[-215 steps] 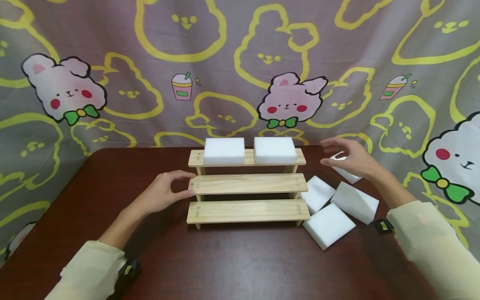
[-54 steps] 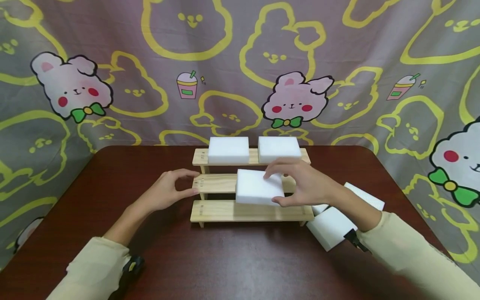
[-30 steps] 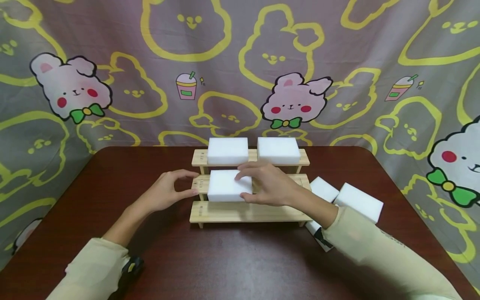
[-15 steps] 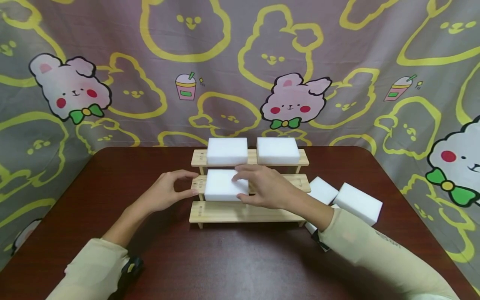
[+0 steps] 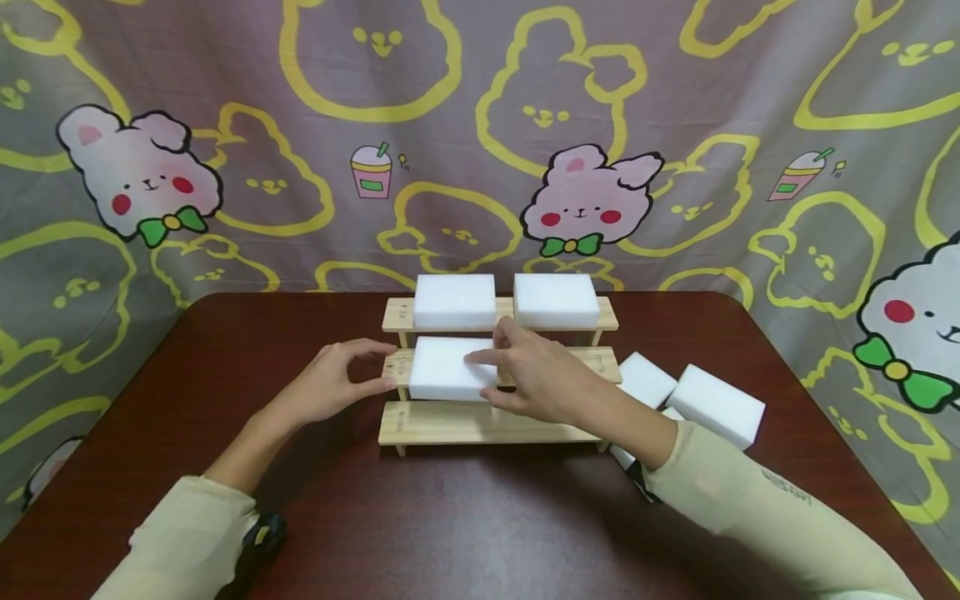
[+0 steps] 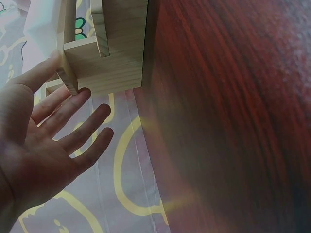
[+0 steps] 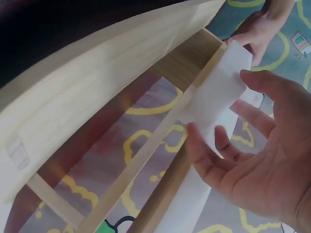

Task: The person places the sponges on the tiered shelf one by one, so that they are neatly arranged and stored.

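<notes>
A patterned curtain (image 5: 457, 158) hangs beyond both hands, and a dark counter (image 5: 465, 533) spreads below them. Between the hands stands a three-step wooden rack (image 5: 495, 427). The left hand (image 5: 333, 379) pinches the near end of its middle step, thumb in front and forefinger behind, probably so the light frame does not slide.

The right hand (image 5: 540, 375) reaches across that step, thumb and forefinger loosely holding the far end of a white block (image 5: 446, 367) from the left hand; how firmly, I cannot tell. The block lies flat, just beside the left fingertips, seemingly guided from one end so it squares up with the step. Beyond the right hand, two more blocks (image 5: 454, 298) (image 5: 557, 298) sit side by side on the top step. Three loose blocks (image 5: 643, 382) (image 5: 720, 406) (image 5: 622, 455) lie near the right forearm, likely for easy reach; the sleeve partly covers one.

The held block's front edge seems to jut past the step. Under the right hand the step runs on with room to shift sideways; the top pair leave a narrow gap. Before both hands, the counter gives the forearms broad room.
</notes>
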`<state>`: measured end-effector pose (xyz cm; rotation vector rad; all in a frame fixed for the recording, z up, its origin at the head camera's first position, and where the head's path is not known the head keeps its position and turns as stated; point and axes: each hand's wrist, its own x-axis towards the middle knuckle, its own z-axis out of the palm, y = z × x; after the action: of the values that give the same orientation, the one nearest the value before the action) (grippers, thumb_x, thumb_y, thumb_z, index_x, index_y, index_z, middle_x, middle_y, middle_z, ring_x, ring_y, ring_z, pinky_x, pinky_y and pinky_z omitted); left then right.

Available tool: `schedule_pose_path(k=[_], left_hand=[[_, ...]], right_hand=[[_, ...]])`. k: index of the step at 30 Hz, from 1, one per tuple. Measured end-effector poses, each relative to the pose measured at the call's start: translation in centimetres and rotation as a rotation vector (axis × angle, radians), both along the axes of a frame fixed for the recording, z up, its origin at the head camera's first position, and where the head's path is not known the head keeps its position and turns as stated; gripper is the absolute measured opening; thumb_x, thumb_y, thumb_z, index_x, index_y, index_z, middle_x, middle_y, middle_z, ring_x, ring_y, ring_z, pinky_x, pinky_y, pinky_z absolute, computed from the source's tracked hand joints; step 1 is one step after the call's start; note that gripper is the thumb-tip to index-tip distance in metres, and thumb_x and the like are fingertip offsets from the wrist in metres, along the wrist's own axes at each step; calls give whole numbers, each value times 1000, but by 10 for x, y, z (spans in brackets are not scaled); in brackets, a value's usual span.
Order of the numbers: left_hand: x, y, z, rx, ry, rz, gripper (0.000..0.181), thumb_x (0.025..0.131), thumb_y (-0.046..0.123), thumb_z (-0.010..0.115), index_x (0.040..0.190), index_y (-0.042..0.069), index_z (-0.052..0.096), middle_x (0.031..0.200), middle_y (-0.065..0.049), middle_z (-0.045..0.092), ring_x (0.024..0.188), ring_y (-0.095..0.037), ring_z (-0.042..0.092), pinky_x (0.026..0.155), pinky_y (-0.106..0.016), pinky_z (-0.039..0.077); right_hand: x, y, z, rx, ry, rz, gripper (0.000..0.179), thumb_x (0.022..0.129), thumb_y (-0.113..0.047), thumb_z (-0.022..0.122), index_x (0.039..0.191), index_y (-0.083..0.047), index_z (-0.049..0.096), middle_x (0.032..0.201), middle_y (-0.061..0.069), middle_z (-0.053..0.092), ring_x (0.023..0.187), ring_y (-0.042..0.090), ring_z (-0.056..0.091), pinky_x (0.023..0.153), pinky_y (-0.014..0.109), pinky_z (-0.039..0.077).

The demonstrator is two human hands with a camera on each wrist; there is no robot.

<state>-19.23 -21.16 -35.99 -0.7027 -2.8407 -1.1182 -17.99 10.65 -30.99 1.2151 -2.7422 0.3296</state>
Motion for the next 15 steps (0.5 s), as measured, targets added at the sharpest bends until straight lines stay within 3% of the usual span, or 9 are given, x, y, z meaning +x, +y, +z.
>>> schedule_pose_path(k=[4,8,15], left_hand=[[0,0,1,-1,1,-3,48,91,20,82,132,-2,67,130,-19,69,125,-41,61,105,-61,47],[0,0,2,-3,-2,-3,48,92,19,82,132,-2,67,131,-19,69,126,-40,61,105,-61,46],[1,1,2,0,-9,-2,48,92,20,81,132,-2,67,131,-19,69,126,-41,61,105,-62,46]], right_hand=[[-3,2,0,-15,-109,-3,43,95,-28,77,135,-16,70,92,0,64,75,11,56,64,29,51],[-9,4,-2,-82,-245,38,43,97,-24,75,137,-12,65,72,-11,63,65,3,56,62,25,50],[-15,7,-10,-206,-306,62,35,96,-20,77,128,-11,65,78,-9,67,68,3,62,64,23,53]])
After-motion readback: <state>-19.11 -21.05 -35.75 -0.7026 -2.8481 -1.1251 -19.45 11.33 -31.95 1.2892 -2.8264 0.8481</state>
